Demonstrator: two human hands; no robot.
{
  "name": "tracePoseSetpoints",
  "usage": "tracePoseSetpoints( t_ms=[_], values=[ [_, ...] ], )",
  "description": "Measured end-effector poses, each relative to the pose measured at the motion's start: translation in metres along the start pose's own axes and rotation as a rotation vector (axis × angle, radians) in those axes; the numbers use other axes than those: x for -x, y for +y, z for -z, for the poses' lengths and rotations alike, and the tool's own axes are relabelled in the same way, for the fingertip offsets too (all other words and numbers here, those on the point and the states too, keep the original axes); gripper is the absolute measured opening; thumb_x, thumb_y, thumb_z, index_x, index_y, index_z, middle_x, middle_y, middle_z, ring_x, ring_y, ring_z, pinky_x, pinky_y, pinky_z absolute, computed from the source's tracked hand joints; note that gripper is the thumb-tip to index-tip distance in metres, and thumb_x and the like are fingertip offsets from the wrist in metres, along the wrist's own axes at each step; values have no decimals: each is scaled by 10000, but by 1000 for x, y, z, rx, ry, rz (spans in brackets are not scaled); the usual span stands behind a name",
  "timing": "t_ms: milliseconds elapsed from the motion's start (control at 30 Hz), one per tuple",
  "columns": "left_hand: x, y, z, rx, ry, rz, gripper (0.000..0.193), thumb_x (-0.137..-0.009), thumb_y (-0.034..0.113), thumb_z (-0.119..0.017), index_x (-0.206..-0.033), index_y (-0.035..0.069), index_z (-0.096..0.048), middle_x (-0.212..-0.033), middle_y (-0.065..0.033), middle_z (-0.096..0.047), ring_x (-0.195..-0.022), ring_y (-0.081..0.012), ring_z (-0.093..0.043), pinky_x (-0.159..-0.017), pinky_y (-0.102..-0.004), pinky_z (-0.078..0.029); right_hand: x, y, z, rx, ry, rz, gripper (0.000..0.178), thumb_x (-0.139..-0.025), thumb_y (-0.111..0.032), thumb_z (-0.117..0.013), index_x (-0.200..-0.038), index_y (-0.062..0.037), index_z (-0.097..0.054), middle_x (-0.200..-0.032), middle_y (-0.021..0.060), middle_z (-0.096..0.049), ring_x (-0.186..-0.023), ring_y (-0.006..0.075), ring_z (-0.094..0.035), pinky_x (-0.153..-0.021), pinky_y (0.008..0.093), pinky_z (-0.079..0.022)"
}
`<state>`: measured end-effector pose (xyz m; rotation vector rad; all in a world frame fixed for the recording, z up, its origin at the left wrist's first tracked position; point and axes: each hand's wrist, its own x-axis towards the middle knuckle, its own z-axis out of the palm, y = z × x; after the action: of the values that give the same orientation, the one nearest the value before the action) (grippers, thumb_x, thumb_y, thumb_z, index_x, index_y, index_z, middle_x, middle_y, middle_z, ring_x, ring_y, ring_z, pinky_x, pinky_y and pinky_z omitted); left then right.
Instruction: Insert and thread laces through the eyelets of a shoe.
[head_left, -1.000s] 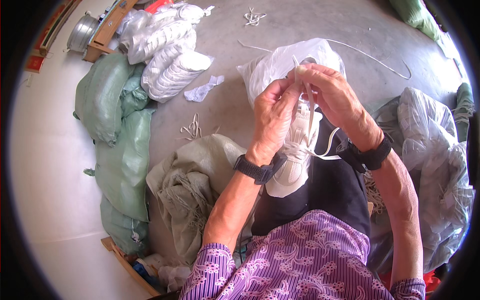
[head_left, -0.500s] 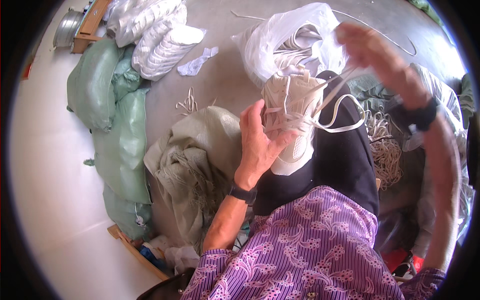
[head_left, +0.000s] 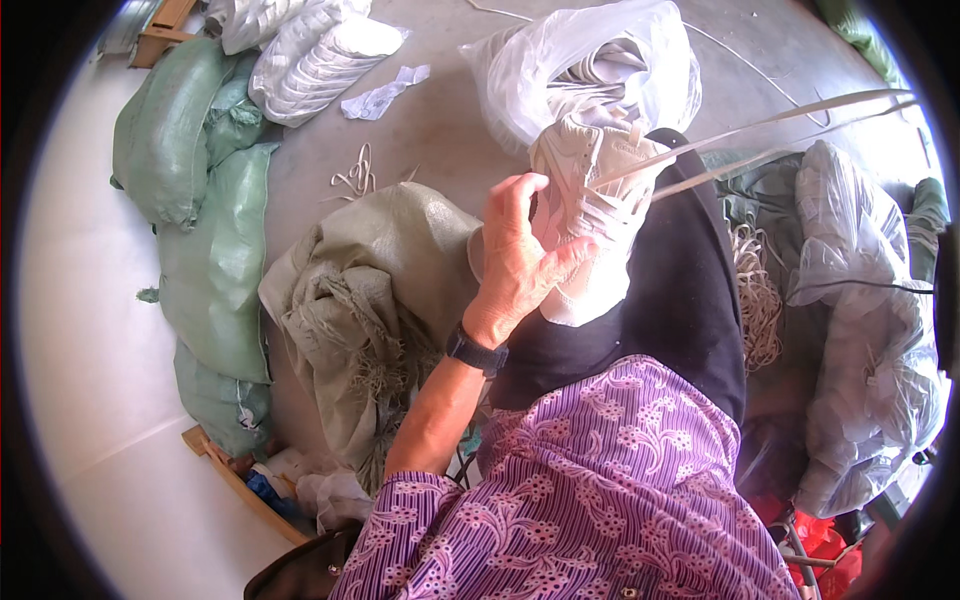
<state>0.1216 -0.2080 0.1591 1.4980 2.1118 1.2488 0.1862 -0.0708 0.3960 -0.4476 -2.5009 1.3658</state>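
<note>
A cream-white sneaker (head_left: pixel 600 200) rests on my lap, toe toward me, with its laces threaded across the front. My left hand (head_left: pixel 525 240) is closed round the sneaker's left side, the thumb pressed over the lower lacing. Two flat white shoelace ends (head_left: pixel 770 130) run taut from the upper eyelets to the far right rim of the view. My right hand is outside the picture, so whatever holds those ends does not show.
Beyond my knees stands a clear plastic bag (head_left: pixel 500 90) of shoe parts. A tangle of laces (head_left: pixel 757 300) hangs at my right beside plastic-wrapped bundles (head_left: pixel 860 340). On the left are a beige woven sack (head_left: pixel 420 230), green sacks (head_left: pixel 225 270) and stacked white pieces (head_left: pixel 310 65).
My right hand has swung out of view to the right. The laces, looped and slack before, are now stretched straight. My left hand keeps its grip on the sneaker.
</note>
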Motion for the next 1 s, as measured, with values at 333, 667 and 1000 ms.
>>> tracePoseSetpoints(
  t_ms=[333,667,1000],
  values=[
    [-46,14,1,39,-82,-218,207,-783,-12,-666,-983,41,-652,-925,-92,-580,-777,-207,-606,-699,-315,-491,67,208,19,285,74,-76,277,-822,-112,-623,-1089,-38,-622,-903,157,-669,-802,234,-665,-731,335,-524],
    [-47,9,2,-48,-50,-317,157,-764,-19,-677,-885,43,-600,-837,-93,-545,-751,-258,-590,-653,-345,-486,61,215,-25,301,111,137,160,-834,-111,-586,-961,-24,-631,-810,159,-661,-783,334,-655,-701,386,-519],
    [-46,-5,-1,-122,5,-393,159,-755,14,-713,-886,52,-631,-853,-72,-589,-698,-246,-619,-599,-337,-504,60,223,-23,672,102,204,133,-799,-88,-595,-922,-41,-571,-774,138,-631,-753,344,-634,-675,427,-494]
  ],
)
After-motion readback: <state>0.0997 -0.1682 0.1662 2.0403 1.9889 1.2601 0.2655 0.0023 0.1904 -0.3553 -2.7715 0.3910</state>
